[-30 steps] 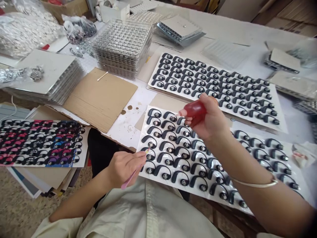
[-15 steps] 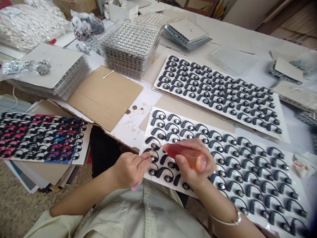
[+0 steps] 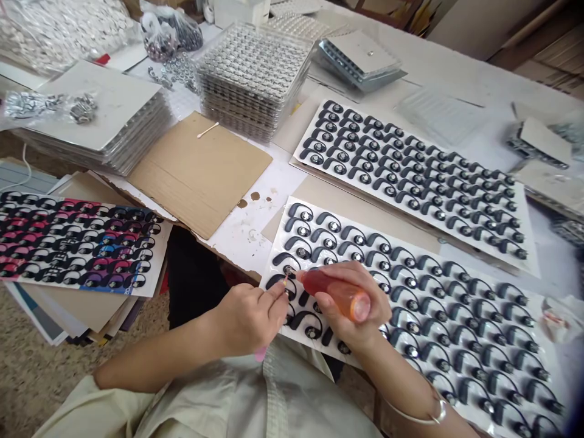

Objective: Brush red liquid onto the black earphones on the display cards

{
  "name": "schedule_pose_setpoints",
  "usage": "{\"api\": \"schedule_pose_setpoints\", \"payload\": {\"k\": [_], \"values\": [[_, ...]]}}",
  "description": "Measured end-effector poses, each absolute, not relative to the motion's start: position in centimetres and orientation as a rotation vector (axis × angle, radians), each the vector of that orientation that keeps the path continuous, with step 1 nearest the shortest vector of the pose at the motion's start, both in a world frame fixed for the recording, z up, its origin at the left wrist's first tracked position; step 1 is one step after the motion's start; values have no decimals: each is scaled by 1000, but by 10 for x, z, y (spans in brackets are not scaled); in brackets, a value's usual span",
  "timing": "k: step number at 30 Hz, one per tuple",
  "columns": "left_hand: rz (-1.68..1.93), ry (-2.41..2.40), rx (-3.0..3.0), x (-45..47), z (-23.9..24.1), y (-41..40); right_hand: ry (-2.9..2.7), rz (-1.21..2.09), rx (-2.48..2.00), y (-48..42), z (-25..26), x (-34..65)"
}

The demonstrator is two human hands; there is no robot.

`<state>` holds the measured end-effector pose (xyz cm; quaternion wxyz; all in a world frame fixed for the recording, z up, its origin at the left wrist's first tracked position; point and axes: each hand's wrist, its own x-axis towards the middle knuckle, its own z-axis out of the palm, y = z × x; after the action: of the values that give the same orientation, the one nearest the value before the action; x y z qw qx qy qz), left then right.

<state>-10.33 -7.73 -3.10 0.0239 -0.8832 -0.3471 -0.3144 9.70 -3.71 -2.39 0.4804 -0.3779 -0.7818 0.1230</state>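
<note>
My left hand (image 3: 255, 316) is closed around a thin tool with a pink handle end (image 3: 260, 354), its fine tip by a stud near the left edge of a white card (image 3: 280, 241). Rows of black hook-shaped pieces (image 3: 385, 242) with round shiny studs cover the card. My right hand (image 3: 360, 310) grips a red-orange squeeze bottle (image 3: 332, 293), tilted with its narrow nozzle pointing left. Nozzle and tool tip are close together over the same few pieces; whether they touch cannot be made out. The hand and bottle hide several pieces.
Behind lies a second card (image 3: 531, 243) of similar pieces. A brown cardboard sheet (image 3: 201, 176) bears a cotton swab (image 3: 208, 130). Stacked clear trays (image 3: 255, 79) and a grey-topped stack (image 3: 104, 109) stand farther back. At left, a colourful card (image 3: 77, 243) rests on piled sheets.
The view has shifted slightly, moving the scene rightward. Against the card, my right hand has brought the bottle's nozzle left, closer to the stud and the tool tip. My left hand still holds the tool.
</note>
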Motion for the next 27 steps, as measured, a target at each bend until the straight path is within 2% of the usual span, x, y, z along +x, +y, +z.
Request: {"api": "schedule_pose_setpoints", "payload": {"k": [12, 27], "values": [[-978, -1075, -2742, -103, -32, -78, -1969, 198, -894, -40, -23, 99], [-948, -1069, -2728, -103, -29, -78, -1997, 219, -849, -44, -27, 100]]}}
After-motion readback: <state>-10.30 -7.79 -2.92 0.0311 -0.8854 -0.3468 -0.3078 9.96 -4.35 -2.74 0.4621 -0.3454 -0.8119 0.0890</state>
